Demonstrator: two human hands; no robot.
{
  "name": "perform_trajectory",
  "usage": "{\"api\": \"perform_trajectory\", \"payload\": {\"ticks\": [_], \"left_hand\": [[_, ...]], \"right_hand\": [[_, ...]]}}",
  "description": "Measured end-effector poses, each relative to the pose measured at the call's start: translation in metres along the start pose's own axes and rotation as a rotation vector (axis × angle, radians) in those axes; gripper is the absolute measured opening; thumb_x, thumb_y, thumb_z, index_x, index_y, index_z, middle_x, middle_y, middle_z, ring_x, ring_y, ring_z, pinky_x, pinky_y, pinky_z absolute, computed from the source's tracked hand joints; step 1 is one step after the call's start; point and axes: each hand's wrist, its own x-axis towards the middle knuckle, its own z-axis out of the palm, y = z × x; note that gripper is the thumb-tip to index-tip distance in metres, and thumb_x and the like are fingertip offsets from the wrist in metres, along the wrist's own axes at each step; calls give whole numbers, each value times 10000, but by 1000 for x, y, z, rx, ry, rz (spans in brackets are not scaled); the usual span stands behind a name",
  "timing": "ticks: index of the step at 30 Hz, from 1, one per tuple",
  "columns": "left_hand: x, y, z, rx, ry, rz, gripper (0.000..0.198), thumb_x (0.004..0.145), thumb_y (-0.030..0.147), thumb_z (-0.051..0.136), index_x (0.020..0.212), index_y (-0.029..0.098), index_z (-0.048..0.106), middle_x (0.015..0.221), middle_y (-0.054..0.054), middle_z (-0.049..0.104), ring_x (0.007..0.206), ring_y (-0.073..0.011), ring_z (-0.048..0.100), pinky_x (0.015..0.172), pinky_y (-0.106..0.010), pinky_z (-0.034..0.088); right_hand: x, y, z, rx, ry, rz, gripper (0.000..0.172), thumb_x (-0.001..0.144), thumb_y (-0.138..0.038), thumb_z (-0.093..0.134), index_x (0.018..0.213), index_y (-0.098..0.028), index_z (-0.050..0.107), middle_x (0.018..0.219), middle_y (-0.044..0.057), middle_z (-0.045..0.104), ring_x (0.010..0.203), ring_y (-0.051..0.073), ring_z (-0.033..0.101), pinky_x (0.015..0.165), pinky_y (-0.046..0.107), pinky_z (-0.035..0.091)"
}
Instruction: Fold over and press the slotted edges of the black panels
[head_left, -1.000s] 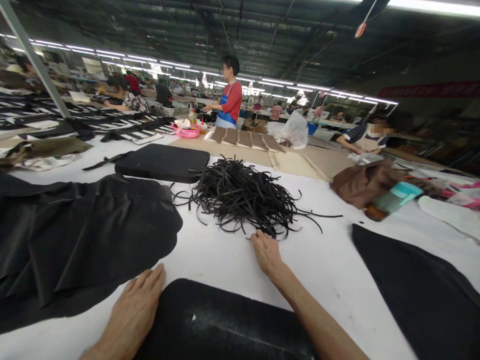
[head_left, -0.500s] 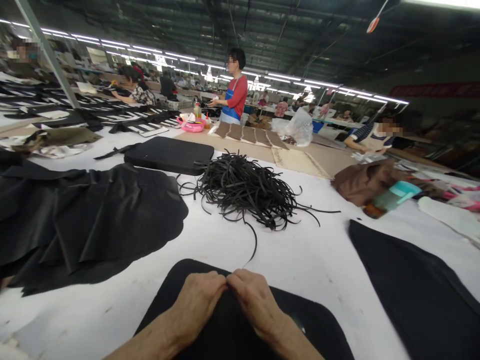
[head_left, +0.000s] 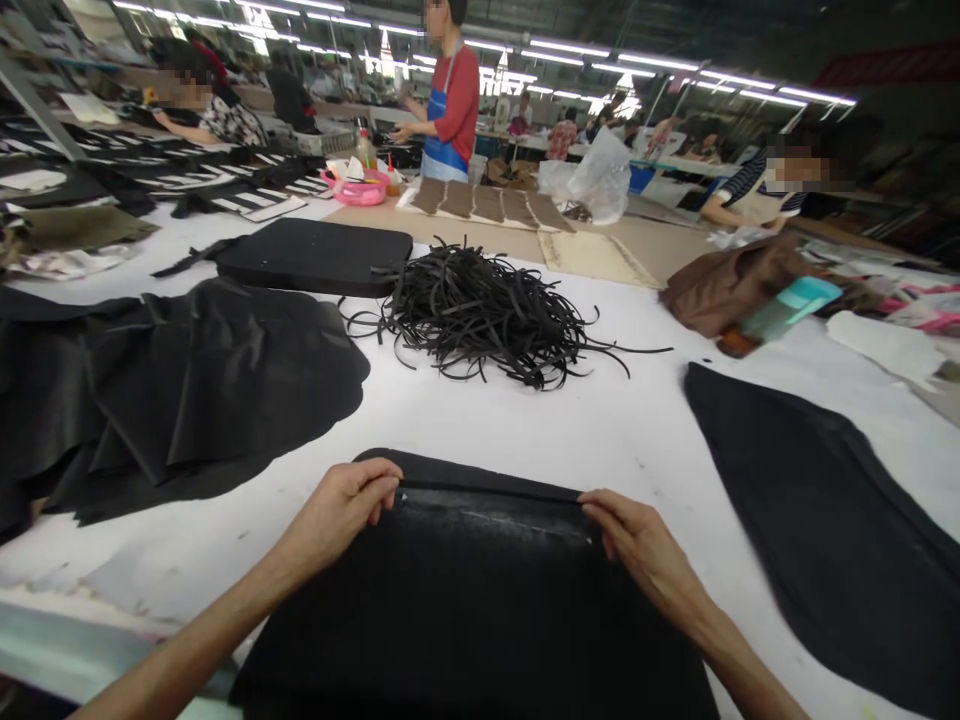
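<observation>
A thin black strip (head_left: 491,490) is stretched nearly straight from side to side between my two hands. My left hand (head_left: 351,508) pinches its left end between thumb and fingers, and my right hand (head_left: 639,532) pinches the other end. Beneath the strip lies a black rounded-corner panel (head_left: 480,620), with a pale, shiny smear along its upper part. I cannot tell whether the strip touches the panel along its whole length. Beyond the panel, a tangled heap of black strips (head_left: 487,320) rests on the white table.
Black sheets (head_left: 247,390) lie draped at left, and a thick black pad stack (head_left: 315,257) is behind them. On the right are a black curved piece (head_left: 810,510), a brown cloth (head_left: 720,285) and a teal-lidded bottle (head_left: 780,315). Several people work farther back.
My hands have moved apart from near each other at the panel's far edge, with the strip now stretched between them. The loose strip in front of the heap no longer trails there. The view has tilted down.
</observation>
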Motion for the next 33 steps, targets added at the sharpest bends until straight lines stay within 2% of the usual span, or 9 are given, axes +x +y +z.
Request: {"api": "perform_trajectory", "payload": {"ticks": [6, 9, 13, 20, 26, 33], "left_hand": [[-8, -9, 12, -139, -41, -150, 258, 717, 392, 501, 734, 145, 571, 604, 16, 564, 428, -85, 469, 376, -189, 328], [-9, -20, 17, -149, 5, -192, 226, 702, 374, 520, 693, 149, 544, 556, 30, 544, 393, -83, 458, 353, -186, 301], [-11, -27, 20, -55, 85, -148, 190, 728, 333, 491, 650, 161, 516, 500, 49, 499, 374, -76, 428, 377, -193, 286], [-7, -19, 18, 194, 94, -124, 178, 766, 270, 411, 653, 178, 513, 513, 36, 515, 419, -97, 462, 446, -216, 306], [2, -24, 19, 338, 99, -145, 155, 744, 234, 438, 640, 180, 538, 515, 36, 504, 485, -108, 466, 492, -220, 299], [8, -25, 18, 377, 94, -154, 148, 731, 237, 462, 615, 180, 531, 513, 39, 486, 524, -114, 457, 515, -222, 281]], "right_hand": [[-29, 11, 4, 150, -45, 237, 326, 709, -487, 508, 778, -193, 631, 639, -11, 591, 411, 105, 440, 459, 254, 344], [-33, 22, 9, 181, -88, 337, 301, 664, -496, 572, 665, -197, 613, 555, -23, 532, 399, 95, 406, 413, 236, 282], [-35, 35, 15, 236, -121, 436, 353, 647, -538, 595, 547, -204, 545, 459, -36, 415, 393, 92, 352, 393, 228, 250], [-33, 38, 17, 251, -130, 412, 369, 651, -582, 568, 685, -216, 600, 601, 8, 510, 553, 149, 478, 496, 242, 378], [-29, 36, 21, 185, -88, 472, 412, 621, -607, 527, 646, -197, 563, 510, -30, 437, 442, 114, 392, 430, 238, 290], [-30, 43, 26, 122, -41, 433, 372, 677, -580, 488, 604, -215, 483, 476, -42, 434, 415, 112, 398, 431, 243, 286]]}}
